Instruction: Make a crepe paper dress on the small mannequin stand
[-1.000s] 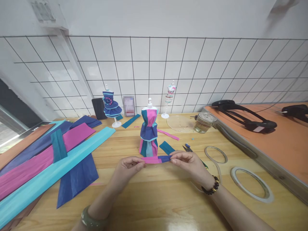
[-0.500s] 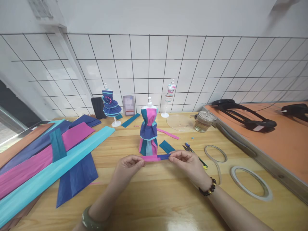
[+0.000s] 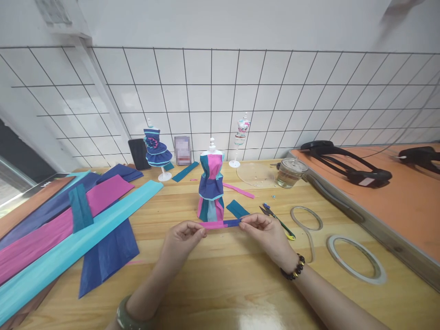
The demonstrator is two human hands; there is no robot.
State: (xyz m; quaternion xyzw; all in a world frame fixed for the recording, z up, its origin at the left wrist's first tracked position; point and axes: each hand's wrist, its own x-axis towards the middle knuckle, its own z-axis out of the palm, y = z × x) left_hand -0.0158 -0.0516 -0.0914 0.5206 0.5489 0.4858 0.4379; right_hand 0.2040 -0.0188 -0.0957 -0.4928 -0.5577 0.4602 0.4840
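Observation:
A narrow crepe paper strip (image 3: 215, 225), pink on its left part and blue on its right, is stretched level between my two hands. My left hand (image 3: 185, 236) pinches the pink end, and my right hand (image 3: 266, 233) pinches the blue end. Just behind the strip stands a small dress form (image 3: 211, 178) in a pink, teal and blue paper dress; the strip passes in front of its hem. A teal paper piece (image 3: 237, 209) lies beyond my right fingers. Scissors (image 3: 277, 220) with dark blades rest to the right of that hand.
Crepe paper sheets (image 3: 103, 215) are piled at left. Two more dress forms, one in blue (image 3: 157, 146) and one in white (image 3: 242, 133), stand near the tiled wall. At right are tape rolls (image 3: 357, 259), a lidded cup (image 3: 291, 173) and a black headset (image 3: 347, 165) on an orange surface.
The whole view has shifted slightly. Both hands keep their pinch on the strip, which looks a little narrower now. Nothing else has visibly moved.

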